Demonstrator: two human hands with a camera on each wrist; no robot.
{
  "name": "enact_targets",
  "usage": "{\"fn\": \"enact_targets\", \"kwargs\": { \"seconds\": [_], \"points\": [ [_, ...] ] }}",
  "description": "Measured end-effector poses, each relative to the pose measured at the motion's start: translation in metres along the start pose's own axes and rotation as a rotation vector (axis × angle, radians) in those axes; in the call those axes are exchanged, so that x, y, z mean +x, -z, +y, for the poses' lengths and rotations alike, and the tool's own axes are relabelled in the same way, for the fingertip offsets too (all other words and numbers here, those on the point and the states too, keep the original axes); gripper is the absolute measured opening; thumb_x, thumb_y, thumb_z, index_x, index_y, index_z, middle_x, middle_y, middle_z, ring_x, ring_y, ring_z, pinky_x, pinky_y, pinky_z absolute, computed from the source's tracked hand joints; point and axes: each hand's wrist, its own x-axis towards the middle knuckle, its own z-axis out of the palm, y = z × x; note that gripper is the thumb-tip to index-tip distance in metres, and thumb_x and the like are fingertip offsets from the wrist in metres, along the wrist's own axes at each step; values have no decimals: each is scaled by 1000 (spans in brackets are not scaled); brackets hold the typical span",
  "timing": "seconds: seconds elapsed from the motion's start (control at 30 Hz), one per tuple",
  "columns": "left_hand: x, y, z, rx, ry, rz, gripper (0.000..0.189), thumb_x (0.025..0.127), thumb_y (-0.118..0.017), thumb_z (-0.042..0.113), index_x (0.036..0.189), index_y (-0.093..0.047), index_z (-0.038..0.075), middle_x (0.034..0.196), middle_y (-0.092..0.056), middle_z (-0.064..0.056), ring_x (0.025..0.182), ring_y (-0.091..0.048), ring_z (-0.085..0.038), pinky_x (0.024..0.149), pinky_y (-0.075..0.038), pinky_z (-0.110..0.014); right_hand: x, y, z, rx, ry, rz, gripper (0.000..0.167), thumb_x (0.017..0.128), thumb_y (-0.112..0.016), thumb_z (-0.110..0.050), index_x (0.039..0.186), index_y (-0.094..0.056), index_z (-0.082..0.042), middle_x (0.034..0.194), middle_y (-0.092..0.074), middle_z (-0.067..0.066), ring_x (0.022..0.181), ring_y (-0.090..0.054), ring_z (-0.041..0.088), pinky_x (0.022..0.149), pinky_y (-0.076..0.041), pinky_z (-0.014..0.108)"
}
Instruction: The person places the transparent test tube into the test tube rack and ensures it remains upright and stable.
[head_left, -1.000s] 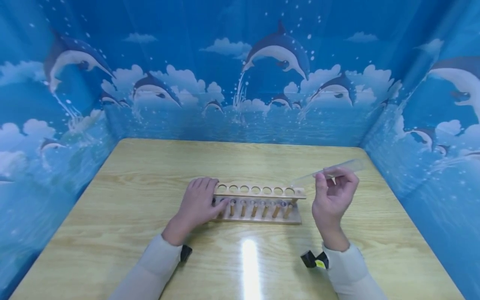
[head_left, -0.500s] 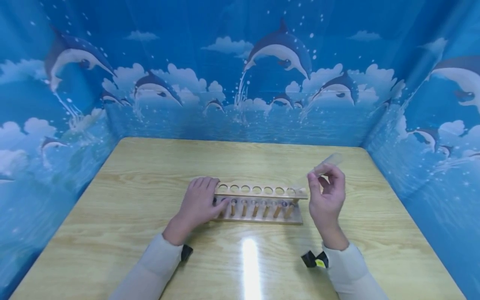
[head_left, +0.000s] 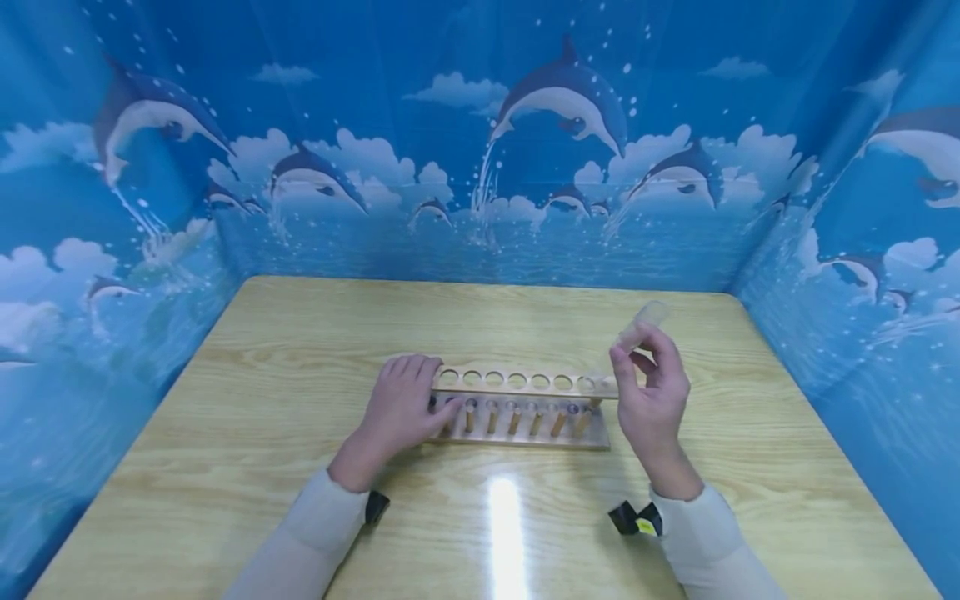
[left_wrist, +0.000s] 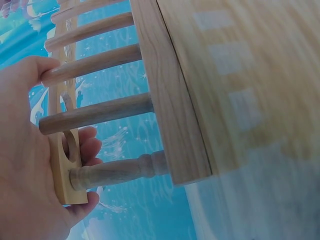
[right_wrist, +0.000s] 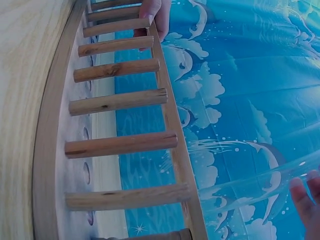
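Tube [head_left: 649,314] in grip of right fingers [head_left: 656,337], left fingers [head_left: 411,367] around left edge of rack [head_left: 528,392]

The head view looks forward and down across the counter [head_left: 300,342]; both wrist views sit close to the wooden rack [head_left: 514,421], left facing from its left end, right from its right, all sharing its pegs [right_wrist: 120,102].

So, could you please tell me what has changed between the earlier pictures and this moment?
The right hand has moved left, closer to the wooden rack, and the clear tube it pinches looks steeper, its upper end swung inward. Nothing was newly gripped or let go. The left hand still holds the rack's left end, and the rack stayed put.
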Motion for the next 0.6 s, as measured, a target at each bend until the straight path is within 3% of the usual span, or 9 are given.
{"fn": "enact_targets", "kwargs": {
  "seconds": [0.6],
  "points": [
    [-1,2,1,1,9,-20,66,90,-58,53,130,-53,1,124,-58,-16,118,-51,-33,108,-34,-51,-5,0,1,-79,-18,-51,28,86,-64,12,112,-54,17,96,-60,7,94,-58,12,78,-52,15]
  ]
}}
